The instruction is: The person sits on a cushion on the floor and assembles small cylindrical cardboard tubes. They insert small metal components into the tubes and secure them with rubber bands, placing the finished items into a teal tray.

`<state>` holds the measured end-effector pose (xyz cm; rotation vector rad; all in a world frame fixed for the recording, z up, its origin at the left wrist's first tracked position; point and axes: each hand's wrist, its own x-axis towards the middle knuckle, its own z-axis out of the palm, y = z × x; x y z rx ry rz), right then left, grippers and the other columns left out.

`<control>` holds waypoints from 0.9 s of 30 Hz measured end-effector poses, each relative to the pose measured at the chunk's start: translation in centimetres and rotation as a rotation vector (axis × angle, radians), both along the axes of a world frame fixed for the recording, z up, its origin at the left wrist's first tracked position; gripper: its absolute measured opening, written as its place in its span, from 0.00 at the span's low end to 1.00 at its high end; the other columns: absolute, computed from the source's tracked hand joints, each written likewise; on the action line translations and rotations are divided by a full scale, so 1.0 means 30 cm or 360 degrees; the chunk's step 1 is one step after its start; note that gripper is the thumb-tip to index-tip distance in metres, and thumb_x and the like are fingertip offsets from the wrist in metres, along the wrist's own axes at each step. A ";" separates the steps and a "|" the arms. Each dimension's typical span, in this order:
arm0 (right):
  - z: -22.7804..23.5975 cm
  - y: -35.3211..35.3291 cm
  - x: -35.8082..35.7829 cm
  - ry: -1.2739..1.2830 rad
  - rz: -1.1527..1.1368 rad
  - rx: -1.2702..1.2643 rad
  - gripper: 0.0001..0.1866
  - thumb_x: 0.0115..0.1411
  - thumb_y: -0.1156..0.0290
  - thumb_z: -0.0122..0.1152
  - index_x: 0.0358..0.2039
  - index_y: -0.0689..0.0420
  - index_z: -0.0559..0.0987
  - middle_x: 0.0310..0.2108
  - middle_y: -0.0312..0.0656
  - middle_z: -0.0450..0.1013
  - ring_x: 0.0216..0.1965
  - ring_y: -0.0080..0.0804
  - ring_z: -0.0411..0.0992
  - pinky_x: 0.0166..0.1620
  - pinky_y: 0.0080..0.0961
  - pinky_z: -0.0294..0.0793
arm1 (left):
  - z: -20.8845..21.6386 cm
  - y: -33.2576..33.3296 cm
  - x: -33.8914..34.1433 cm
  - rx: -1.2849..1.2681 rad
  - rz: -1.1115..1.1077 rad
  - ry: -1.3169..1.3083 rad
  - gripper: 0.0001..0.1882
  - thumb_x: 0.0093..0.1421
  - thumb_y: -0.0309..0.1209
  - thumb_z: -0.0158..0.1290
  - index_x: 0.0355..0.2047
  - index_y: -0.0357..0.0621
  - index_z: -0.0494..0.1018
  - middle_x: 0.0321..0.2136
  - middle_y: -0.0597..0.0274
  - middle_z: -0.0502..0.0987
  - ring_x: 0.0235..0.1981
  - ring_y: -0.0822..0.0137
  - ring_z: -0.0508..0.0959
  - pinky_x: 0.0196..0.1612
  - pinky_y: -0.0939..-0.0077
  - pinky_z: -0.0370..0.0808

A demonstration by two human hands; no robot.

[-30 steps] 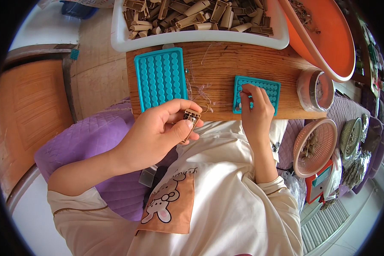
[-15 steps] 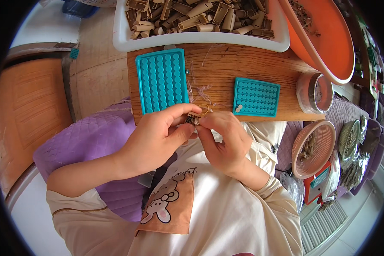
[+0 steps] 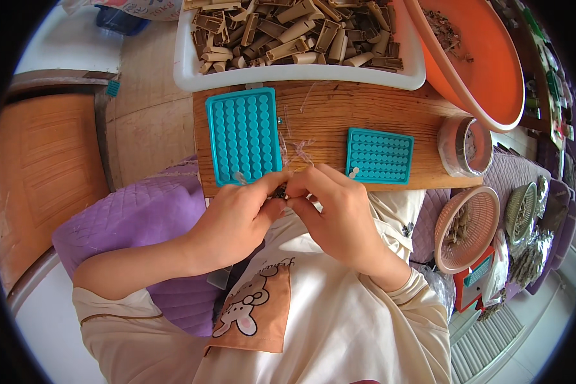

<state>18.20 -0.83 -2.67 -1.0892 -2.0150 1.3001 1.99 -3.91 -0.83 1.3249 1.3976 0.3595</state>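
Note:
My left hand and right hand meet over my lap, just off the near edge of the wooden table. Between the fingertips of both is a small dark part, mostly covered by the fingers. Both hands are closed in a pinch on it. Beyond my left hand lies a teal tray with rows of round cups; a translucent bit shows at its near edge. A smaller teal tray sits beyond my right hand, with small white discs at its near left corner.
A white bin full of tan plastic casings stands at the table's far side. Right of it leans an orange basin. A plastic-lined round container stands at the table's right end. Pink and green baskets are farther right.
Both hands have drawn closer together, and the right fingers now cover more of the small part. The table and its things sit slightly lower in the picture.

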 end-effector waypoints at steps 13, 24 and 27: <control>0.043 0.234 -0.011 -0.0137 0.0602 -0.0038 0.26 0.33 0.72 0.68 0.36 0.60 0.72 0.27 0.43 0.69 0.30 0.35 0.69 0.32 0.27 0.69 | 0.018 0.025 -0.014 -0.0354 0.0294 -0.0648 0.13 0.59 0.29 0.43 0.43 0.37 0.64 0.33 0.57 0.73 0.30 0.71 0.75 0.33 0.78 0.71; -0.139 0.521 -0.059 -0.0588 -0.0096 0.1066 0.10 0.52 0.66 0.52 0.30 0.59 0.75 0.25 0.47 0.71 0.30 0.44 0.70 0.34 0.34 0.69 | 0.043 0.079 -0.050 -0.0534 0.0542 -0.0851 0.15 0.59 0.31 0.44 0.46 0.42 0.62 0.37 0.61 0.71 0.33 0.74 0.74 0.37 0.81 0.72; -0.127 0.536 -0.073 -0.0818 -0.0133 0.0944 0.10 0.52 0.66 0.51 0.28 0.59 0.75 0.25 0.46 0.72 0.31 0.44 0.70 0.34 0.35 0.69 | 0.048 0.080 -0.051 -0.0463 0.0556 -0.0834 0.15 0.59 0.29 0.43 0.46 0.39 0.62 0.37 0.58 0.71 0.33 0.74 0.74 0.35 0.81 0.72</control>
